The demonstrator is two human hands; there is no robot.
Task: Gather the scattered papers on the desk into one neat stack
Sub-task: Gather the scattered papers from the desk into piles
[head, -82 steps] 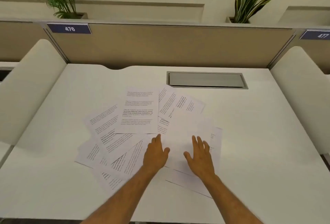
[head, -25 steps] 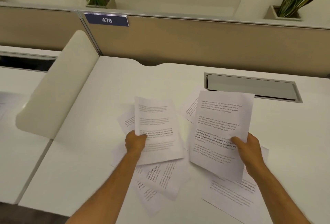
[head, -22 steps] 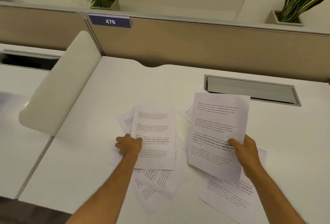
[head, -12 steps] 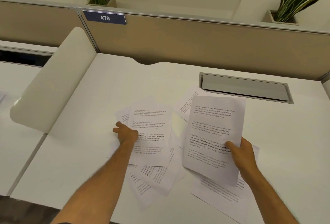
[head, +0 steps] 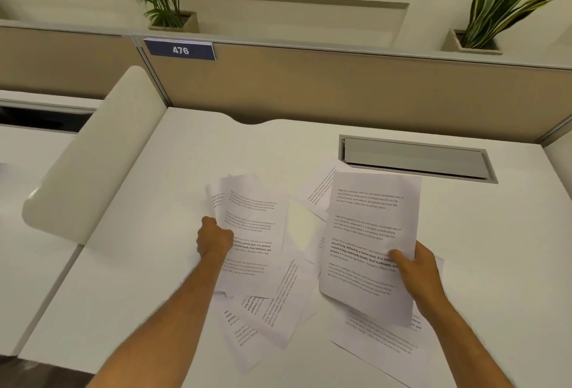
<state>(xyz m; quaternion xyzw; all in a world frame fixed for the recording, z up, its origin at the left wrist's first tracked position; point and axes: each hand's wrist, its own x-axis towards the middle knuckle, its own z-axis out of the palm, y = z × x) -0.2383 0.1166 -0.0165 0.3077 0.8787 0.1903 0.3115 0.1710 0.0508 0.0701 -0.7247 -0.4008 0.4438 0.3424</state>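
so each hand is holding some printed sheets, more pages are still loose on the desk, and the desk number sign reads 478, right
Nearly. The sign on the partition reads 476, not 478, as the head view shows. The rest stands: the left hand grips a few printed sheets, the right hand holds another printed sheet, and more loose pages lie on the desk.

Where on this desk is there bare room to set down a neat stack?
Free: the desk between the curved divider and the left hand; also right of the right hand, below the cable tray. Crowded: loose sheets between and below both hands.
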